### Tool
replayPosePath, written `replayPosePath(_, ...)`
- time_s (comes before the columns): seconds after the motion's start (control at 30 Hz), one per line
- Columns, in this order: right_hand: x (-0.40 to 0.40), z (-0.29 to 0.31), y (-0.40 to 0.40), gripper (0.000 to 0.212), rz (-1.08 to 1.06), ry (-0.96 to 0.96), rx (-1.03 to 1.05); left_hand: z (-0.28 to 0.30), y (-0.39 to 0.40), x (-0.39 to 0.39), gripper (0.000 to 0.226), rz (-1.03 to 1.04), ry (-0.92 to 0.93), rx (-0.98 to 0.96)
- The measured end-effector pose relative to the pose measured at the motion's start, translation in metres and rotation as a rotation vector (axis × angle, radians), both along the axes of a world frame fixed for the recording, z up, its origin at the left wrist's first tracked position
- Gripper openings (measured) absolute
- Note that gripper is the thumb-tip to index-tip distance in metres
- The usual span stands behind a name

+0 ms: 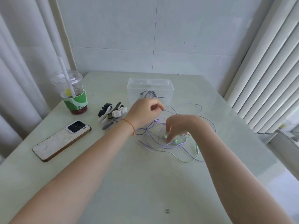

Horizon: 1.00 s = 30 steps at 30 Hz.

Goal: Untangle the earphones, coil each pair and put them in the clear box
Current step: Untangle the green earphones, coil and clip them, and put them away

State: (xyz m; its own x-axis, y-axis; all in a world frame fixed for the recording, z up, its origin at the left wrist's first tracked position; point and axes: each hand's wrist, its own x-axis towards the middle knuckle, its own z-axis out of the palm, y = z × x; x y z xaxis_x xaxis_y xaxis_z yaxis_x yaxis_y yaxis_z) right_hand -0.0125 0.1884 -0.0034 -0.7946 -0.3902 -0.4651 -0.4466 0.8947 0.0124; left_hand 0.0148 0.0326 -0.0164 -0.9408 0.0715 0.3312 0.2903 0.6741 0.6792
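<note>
A tangle of purple earphones (200,109) and green earphones (196,148) lies on the pale table, just in front of the clear box (134,88). Dark earphones (149,93) lie inside the box. My left hand (144,113) is raised over the tangle and pinches a purple cable between thumb and fingertips. My right hand (178,126) reaches down with curled fingers and pinches at the green earbuds in the middle of the tangle. Part of the tangle is hidden under both hands.
A pile of black and white clips (111,115) sits left of the tangle. A phone (61,139) lies face down further left. An iced drink cup with a straw (73,94) stands at the back left. Curtains hang on both sides.
</note>
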Motion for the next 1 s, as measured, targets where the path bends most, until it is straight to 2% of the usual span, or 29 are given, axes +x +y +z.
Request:
replayPosePath(0.1,0.003,-0.007,-0.001,0.035,0.037,0.075,-0.024,-0.011,0.008,0.003,0.024,-0.095,-0.243,-0.208)
replayPosePath(0.17,0.006,0.002,0.002,0.026,0.0,0.114,-0.177,-0.02,0.007,0.004,0.025,-0.082,-0.336,-0.304)
replayPosePath(0.2,0.007,0.009,0.005,0.022,-0.044,0.14,-0.294,-0.024,0.006,0.004,0.025,-0.067,-0.345,-0.293)
replayPosePath(0.27,0.007,0.021,0.011,0.015,-0.117,0.237,-0.516,-0.028,0.001,0.005,0.025,-0.042,-0.339,-0.194)
replayPosePath(0.37,0.003,0.032,0.014,0.012,-0.163,0.406,-0.729,-0.031,-0.005,0.006,0.021,-0.024,-0.286,-0.152)
replayPosePath(0.43,-0.001,0.035,0.013,0.012,-0.2,0.497,-0.882,-0.031,-0.007,0.005,0.01,0.017,-0.245,-0.125)
replayPosePath(0.47,-0.003,0.037,0.013,0.013,-0.213,0.55,-0.942,-0.029,-0.009,0.004,0.013,0.038,-0.231,-0.084)
replayPosePath(0.53,-0.007,0.039,0.014,0.016,-0.26,0.619,-1.003,-0.028,-0.013,0.001,0.028,0.06,-0.242,0.102)
replayPosePath(0.6,-0.011,0.043,0.016,0.027,-0.324,0.638,-0.997,-0.027,-0.019,-0.002,0.031,0.107,-0.217,0.291)
replayPosePath(0.67,-0.014,0.046,0.021,0.032,-0.402,0.628,-1.036,-0.03,-0.028,-0.006,0.024,0.17,-0.149,0.294)
replayPosePath(0.7,-0.016,0.047,0.024,0.031,-0.455,0.578,-1.142,-0.033,-0.031,-0.007,0.018,0.189,-0.136,0.26)
replayPosePath(0.8,-0.02,0.054,0.03,0.025,-0.6,0.269,-1.647,-0.04,-0.035,-0.012,0.008,0.181,-0.145,0.192)
replayPosePath(0.83,-0.022,0.055,0.03,0.022,-0.613,0.218,-1.722,-0.042,-0.036,-0.015,0.01,0.175,-0.148,0.182)
replayPosePath(0.93,-0.03,0.052,0.023,0.018,-0.587,0.18,-1.686,-0.034,-0.029,-0.018,0.021,0.182,-0.129,0.186)
replayPosePath(1.0,-0.034,0.044,0.014,0.019,-0.568,0.117,-1.612,-0.024,-0.024,-0.021,0.02,0.173,-0.075,0.241)
